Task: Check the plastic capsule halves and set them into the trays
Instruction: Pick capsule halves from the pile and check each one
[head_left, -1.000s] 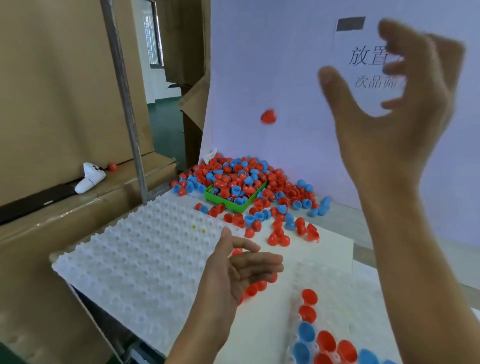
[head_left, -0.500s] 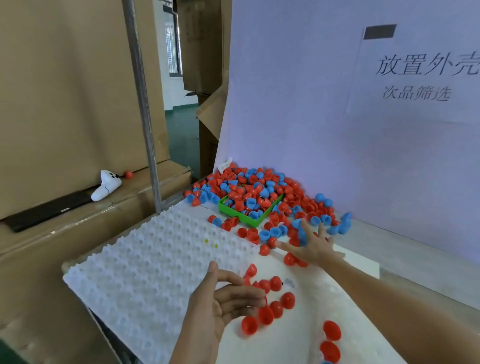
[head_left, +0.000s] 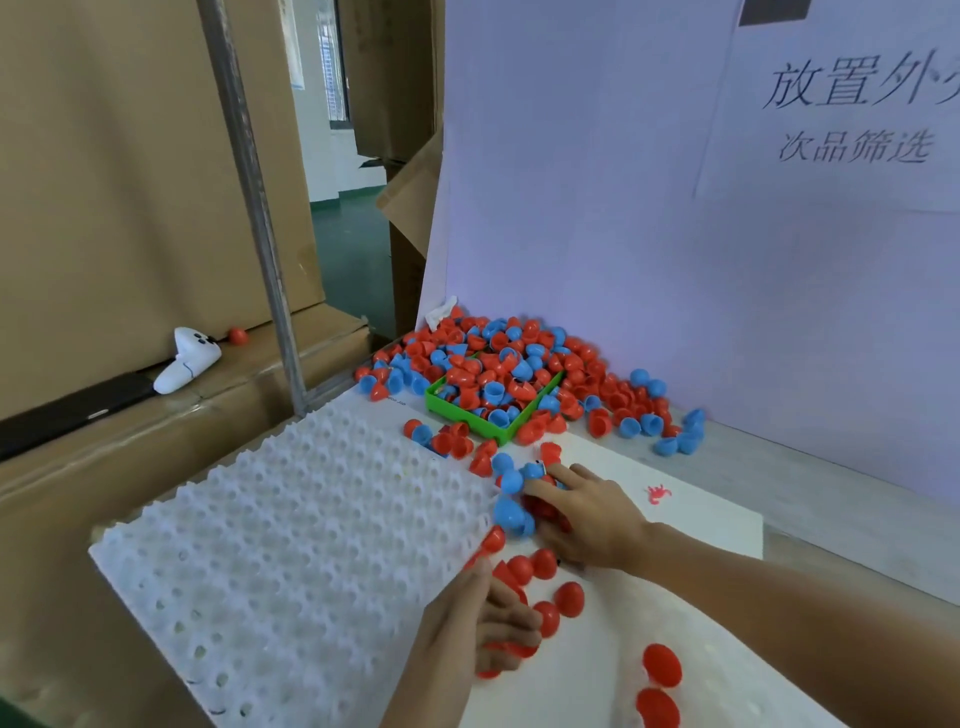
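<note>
1. Right hand (head_left: 587, 519) lies palm down on the white board (head_left: 717, 525), fingers spread over a few red and blue capsule halves (head_left: 511, 512), dragging-style contact, nothing pinched.
2. Left hand (head_left: 467, 623) is cupped, fingers curled round several red halves (head_left: 506, 649).
3. Loose red halves (head_left: 543, 564) sit between both hands.
4. Big capsule pile (head_left: 519, 364) is heaped in and around the green bin (head_left: 498, 428) by the wall.
5. Dimpled white tray (head_left: 291, 540) lies left; two red halves (head_left: 661, 665) sit in the right tray (head_left: 727, 675).

capsule halves (head_left: 511, 524): smooth plastic, slight sheen
tray (head_left: 291, 525): matt white plastic, bumpy
box (head_left: 488, 425): smooth green plastic
pole (head_left: 254, 208): dull metal
cartons (head_left: 130, 171): matt cardboard
</note>
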